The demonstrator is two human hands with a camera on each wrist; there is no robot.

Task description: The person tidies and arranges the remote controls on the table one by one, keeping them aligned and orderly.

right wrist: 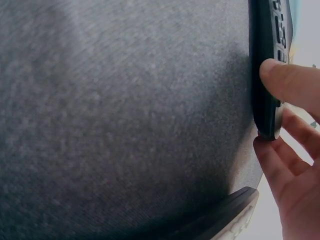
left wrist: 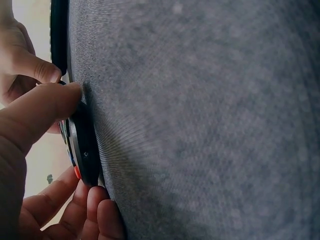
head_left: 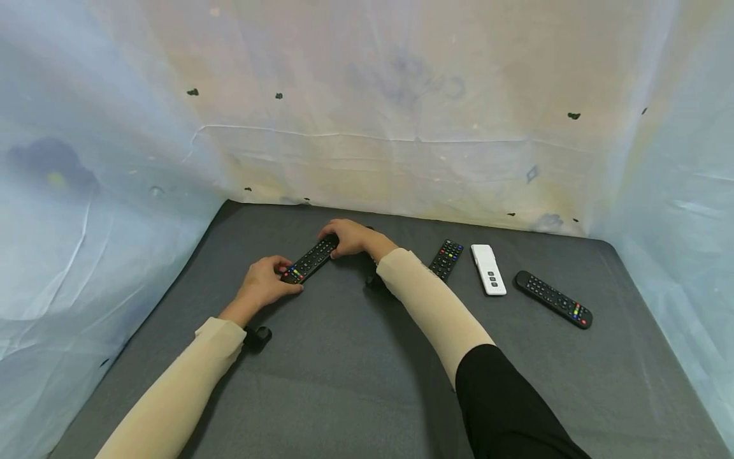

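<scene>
A black remote (head_left: 309,260) with coloured buttons at its near end lies slanted on the grey mat (head_left: 344,370), left of centre. My left hand (head_left: 285,278) grips its near end: in the left wrist view the thumb (left wrist: 45,107) presses one side and curled fingers (left wrist: 95,215) hold the other side of the remote (left wrist: 82,150). My right hand (head_left: 334,245) pinches the far end. The right wrist view shows its thumb (right wrist: 290,82) on the button face of the remote (right wrist: 262,75) and its fingers (right wrist: 275,165) under the tip.
Right of my right forearm three more remotes lie in a row: a black one (head_left: 446,259), a white one (head_left: 489,269) and a long black one (head_left: 553,299). Pale sheeting (head_left: 367,127) walls the mat at the back and both sides.
</scene>
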